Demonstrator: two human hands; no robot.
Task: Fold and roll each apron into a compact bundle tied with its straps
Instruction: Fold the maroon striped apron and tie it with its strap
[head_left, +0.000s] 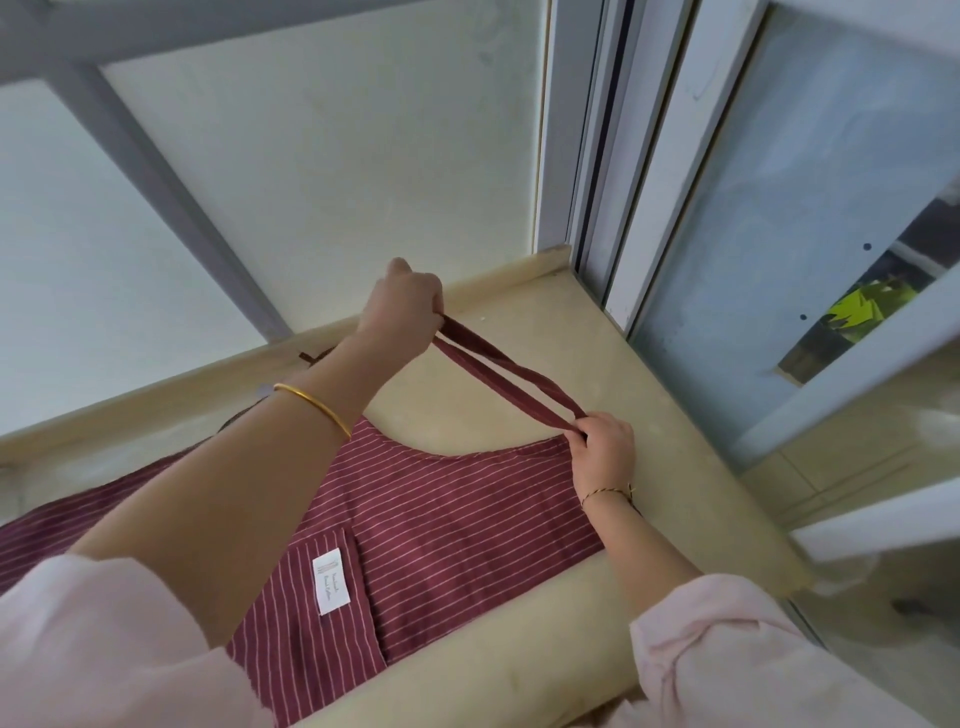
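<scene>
Pink-sleeved left hand (402, 306), right hand (605, 457) grip apron (467, 509) strap (511, 376); label (331, 580) illegible.

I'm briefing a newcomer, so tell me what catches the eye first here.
The dark red strap strikes first, pulled taut between the left hand at centre and the right hand lower right. Below them the striped apron lies flat on the beige counter, a white label sewn on it.

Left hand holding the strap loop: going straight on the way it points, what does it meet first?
Likely the counter's raised back lip, then the white wall behind. The left hand, gripping the strap, looks close to it, though depth is unclear.
</scene>
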